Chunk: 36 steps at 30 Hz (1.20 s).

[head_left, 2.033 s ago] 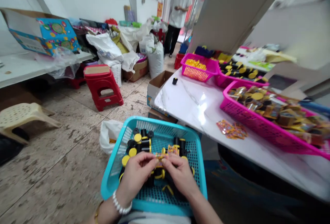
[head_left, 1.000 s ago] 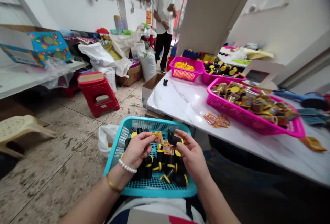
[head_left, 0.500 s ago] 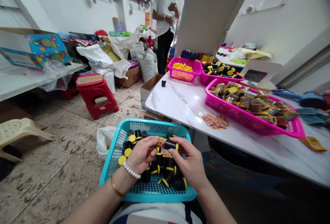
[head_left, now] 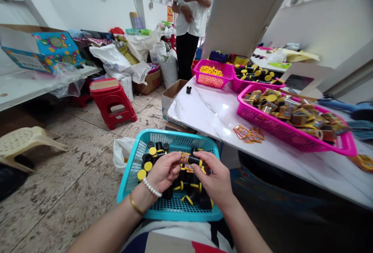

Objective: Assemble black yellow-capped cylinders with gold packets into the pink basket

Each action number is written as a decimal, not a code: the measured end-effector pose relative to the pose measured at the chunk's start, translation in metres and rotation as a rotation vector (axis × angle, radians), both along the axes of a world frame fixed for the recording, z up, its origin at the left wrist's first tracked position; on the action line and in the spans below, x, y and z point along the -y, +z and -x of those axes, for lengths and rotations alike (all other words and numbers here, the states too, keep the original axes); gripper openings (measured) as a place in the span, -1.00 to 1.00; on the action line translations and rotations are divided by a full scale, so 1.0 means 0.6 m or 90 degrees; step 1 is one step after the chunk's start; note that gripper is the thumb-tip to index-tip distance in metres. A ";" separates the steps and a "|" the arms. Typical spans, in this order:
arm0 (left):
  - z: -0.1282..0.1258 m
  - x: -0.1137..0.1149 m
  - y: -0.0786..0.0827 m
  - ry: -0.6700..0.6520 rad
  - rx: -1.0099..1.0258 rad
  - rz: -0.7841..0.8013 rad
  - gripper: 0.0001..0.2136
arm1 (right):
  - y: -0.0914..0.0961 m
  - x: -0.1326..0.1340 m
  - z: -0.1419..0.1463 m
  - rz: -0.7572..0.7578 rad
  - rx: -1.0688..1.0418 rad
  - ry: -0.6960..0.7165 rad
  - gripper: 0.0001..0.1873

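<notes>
Seemingly glossy sachet (head_left: 184, 157) against black cylinder (head_left: 194, 160)

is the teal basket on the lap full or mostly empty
Partly full: black-and-yellow tubes cover the middle of the teal basket in a loose layer, with bare mesh showing along its left side and near edge.

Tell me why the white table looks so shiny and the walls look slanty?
Head view: white glare patches sit on the glossy marble table; the wide lens tilts the wall and pillar; the right edge, past the pink basket, is smeared; the left hand, pinching an orange packet, and right hand, holding a black tube, look sharp.
</notes>
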<state>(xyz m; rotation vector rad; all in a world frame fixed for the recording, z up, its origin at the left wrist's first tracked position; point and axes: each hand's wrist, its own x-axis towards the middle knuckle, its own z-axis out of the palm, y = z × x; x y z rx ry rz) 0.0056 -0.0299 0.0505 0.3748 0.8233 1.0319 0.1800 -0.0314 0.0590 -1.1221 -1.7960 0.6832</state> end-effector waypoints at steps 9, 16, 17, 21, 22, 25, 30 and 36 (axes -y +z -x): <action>0.007 0.037 -0.001 0.052 -0.097 -0.045 -0.74 | -0.025 0.006 0.003 0.253 -0.226 0.071 -0.74; 0.021 0.047 0.004 -0.028 -0.159 -0.084 -0.65 | -0.025 0.014 0.000 0.206 -0.204 0.141 -0.69; 0.022 0.046 0.004 -0.059 -0.158 -0.094 -0.65 | -0.023 0.015 -0.001 0.186 -0.176 0.159 -0.69; 0.013 0.043 0.004 -0.073 -0.191 -0.109 -0.65 | -0.022 0.016 -0.006 0.130 -0.107 0.163 -0.64; 0.009 0.042 0.005 -0.071 -0.215 -0.115 -0.64 | -0.024 0.017 -0.006 0.124 -0.101 0.152 -0.59; -0.001 0.039 0.006 -0.067 -0.276 -0.148 -0.64 | -0.028 0.018 -0.004 0.096 -0.080 0.114 -0.49; 0.006 0.037 -0.002 -0.125 -0.203 -0.155 -0.64 | -0.033 0.018 -0.011 0.008 -0.044 0.095 -0.73; 0.008 0.046 0.011 -0.036 -0.471 -0.378 -0.78 | -0.045 0.020 -0.003 0.117 -0.186 0.090 -0.73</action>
